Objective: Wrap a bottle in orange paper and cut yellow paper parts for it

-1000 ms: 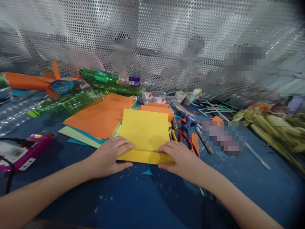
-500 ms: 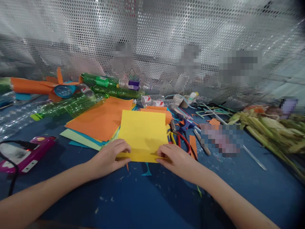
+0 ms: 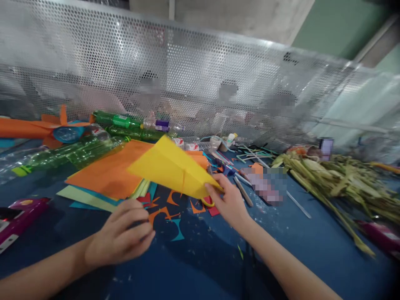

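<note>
A sheet of yellow paper [image 3: 175,171] is pinched near its lower right corner by my right hand [image 3: 226,200]. It is tilted, lifted over the scraps, and its left corner overlaps the stack's orange top sheet. My left hand [image 3: 121,235] is off the paper, nearer to me, with loosely curled fingers and a gap at the thumb; nothing shows in it. Left of the yellow sheet lies the stack of coloured paper, topped by an orange sheet [image 3: 112,171]. Between my hands are orange scraps [image 3: 173,198] and a blue scrap [image 3: 178,231].
Green plastic bottles [image 3: 93,150] and an orange paper-covered bottle model [image 3: 28,128] lie at the back left. A magenta device [image 3: 26,212] rests at the left. Tools and straws [image 3: 253,154] lie right of the paper, with dried husks [image 3: 318,175] beyond. A perforated metal panel [image 3: 193,71] stands behind.
My left hand has let go of the yellow paper and drawn back toward me. The paper has turned and lifted in my right hand, uncovering scraps beneath. The view has shifted to the right.
</note>
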A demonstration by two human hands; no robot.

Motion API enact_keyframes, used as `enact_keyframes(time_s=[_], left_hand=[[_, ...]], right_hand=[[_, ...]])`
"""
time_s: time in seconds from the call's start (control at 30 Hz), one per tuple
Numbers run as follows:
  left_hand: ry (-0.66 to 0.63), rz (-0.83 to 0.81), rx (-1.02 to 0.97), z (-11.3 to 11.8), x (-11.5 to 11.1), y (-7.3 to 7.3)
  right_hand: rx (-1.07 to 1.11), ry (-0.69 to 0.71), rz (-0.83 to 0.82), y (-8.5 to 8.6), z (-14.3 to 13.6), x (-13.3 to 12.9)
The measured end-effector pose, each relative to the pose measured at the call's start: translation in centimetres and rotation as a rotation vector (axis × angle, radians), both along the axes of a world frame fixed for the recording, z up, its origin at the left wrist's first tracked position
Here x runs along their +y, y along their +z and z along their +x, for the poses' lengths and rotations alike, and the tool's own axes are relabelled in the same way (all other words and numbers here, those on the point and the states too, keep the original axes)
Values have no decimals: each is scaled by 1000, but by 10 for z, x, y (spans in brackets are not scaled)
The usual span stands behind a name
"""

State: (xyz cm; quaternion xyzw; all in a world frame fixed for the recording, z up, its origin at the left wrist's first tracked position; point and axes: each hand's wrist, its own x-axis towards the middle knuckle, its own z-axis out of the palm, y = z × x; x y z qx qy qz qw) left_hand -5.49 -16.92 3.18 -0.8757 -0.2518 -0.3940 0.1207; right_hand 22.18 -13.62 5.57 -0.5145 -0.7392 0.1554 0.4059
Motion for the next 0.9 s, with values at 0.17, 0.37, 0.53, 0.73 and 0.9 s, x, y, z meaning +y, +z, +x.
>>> enact_keyframes(time_s=[0.17, 0.37, 0.53, 0.73, 0.9], left_hand=[[-132, -563, 126, 45, 5, 3], [-265, -1344, -356, 101, 36, -10], [-422, -1608, -1025, 119, 45, -8], [-360, -1501, -1272, 112, 57, -16], [-191, -1408, -1014, 103, 69, -14]], right_hand=[[760, -26, -239, -10, 0, 14], [1028, -9, -474, -21, -3, 18], [1031, 95, -497, -26, -3, 21], [1004, 115, -487, -28, -2, 24], [945, 74, -334, -24, 3, 26]])
